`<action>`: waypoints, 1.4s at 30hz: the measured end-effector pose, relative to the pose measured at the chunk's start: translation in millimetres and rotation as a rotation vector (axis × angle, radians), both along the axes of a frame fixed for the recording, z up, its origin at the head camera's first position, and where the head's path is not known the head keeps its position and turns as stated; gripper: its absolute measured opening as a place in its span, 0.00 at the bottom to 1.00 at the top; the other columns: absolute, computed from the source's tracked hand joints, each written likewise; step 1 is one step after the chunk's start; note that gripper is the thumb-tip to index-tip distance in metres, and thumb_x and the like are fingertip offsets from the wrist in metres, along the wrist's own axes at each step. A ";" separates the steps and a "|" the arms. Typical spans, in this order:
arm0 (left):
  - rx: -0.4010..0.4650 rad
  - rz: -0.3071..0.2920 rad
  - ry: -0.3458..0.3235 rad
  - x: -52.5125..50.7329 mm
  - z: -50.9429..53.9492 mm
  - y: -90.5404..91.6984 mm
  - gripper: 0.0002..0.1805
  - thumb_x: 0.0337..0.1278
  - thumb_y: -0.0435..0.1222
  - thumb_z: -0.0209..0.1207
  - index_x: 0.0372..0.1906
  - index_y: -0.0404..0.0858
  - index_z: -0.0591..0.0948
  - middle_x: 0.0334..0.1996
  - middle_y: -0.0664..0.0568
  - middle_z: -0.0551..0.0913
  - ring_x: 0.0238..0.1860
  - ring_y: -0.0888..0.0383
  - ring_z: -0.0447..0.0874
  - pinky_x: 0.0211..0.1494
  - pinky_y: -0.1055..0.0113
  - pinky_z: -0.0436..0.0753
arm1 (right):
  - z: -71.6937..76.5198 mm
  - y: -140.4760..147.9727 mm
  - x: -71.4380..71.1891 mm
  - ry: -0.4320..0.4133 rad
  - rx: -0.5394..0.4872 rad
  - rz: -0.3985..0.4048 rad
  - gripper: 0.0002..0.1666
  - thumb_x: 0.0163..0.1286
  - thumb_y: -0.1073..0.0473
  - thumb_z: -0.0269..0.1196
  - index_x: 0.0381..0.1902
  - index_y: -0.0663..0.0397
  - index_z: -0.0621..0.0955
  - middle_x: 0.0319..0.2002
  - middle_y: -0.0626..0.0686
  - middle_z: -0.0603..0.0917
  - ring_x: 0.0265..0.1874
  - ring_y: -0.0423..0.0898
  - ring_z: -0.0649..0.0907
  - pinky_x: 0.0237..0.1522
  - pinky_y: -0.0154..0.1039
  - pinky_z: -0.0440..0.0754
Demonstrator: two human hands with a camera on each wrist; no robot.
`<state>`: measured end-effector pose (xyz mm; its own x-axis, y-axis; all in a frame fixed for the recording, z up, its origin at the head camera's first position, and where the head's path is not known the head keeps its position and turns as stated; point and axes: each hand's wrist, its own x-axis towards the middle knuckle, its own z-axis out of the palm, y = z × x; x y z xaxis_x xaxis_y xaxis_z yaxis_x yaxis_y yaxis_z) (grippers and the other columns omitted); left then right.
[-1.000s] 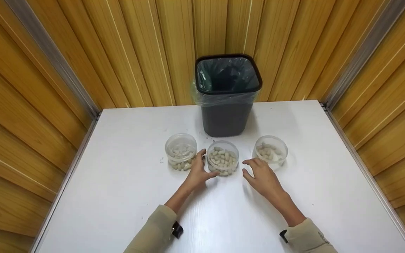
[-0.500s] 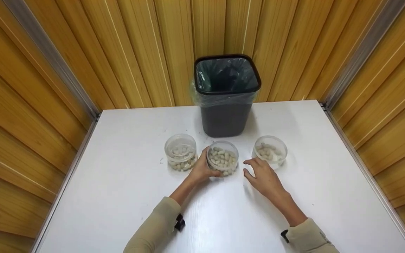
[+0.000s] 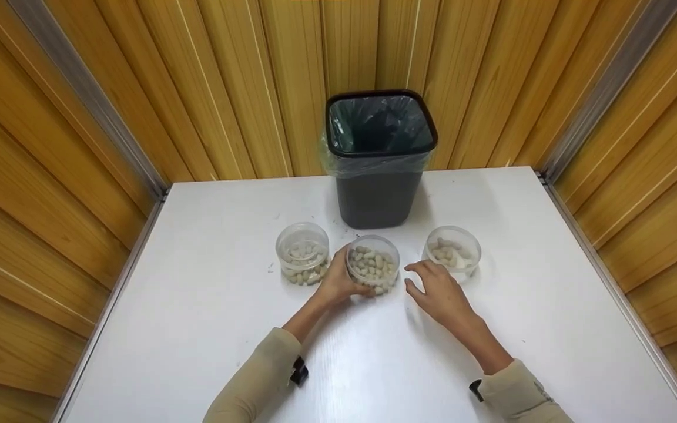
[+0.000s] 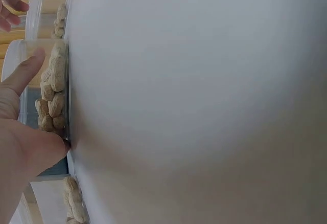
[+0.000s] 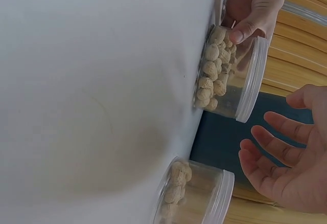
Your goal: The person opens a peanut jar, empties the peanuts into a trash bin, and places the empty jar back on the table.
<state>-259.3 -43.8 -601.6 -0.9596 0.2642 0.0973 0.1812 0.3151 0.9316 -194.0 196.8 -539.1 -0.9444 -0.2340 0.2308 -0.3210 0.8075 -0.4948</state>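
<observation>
A clear round plastic jar (image 3: 381, 281) of peanuts in the shell (image 5: 217, 63) stands upright in the middle of a row of three. My left hand (image 3: 337, 284) grips it from the left, thumb at the near side; in the head view the other fingers are partly hidden behind its wall. To its right, my right hand (image 3: 443, 295) hovers apart from it with loosely bent fingers and holds nothing. The left jar (image 3: 302, 249) and the right jar (image 3: 472, 258) also contain peanuts. The right jar holds fewer, with a white patch I cannot identify.
Behind the jars stands a dark grey bin (image 3: 379, 197) with a clear plastic liner. All of them are on a white table (image 3: 221, 329). Wood-patterned panels (image 3: 227, 88) enclose the back and both sides. Small dark specks lie near the left and middle jars.
My left hand has moved slightly right and closed onto the middle jar, its fingers going from beside it to around its left side. The jars and my right hand stay nearly in place.
</observation>
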 end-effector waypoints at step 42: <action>-0.152 0.001 0.233 23.0 15.6 6.9 0.65 0.29 0.36 0.84 0.75 0.28 0.56 0.70 0.36 0.63 0.70 0.38 0.64 0.74 0.44 0.66 | 17.4 -42.5 -42.9 -0.285 -0.036 -0.047 0.48 0.73 0.35 0.57 0.79 0.57 0.59 0.72 0.73 0.62 0.59 0.80 0.73 0.64 0.72 0.68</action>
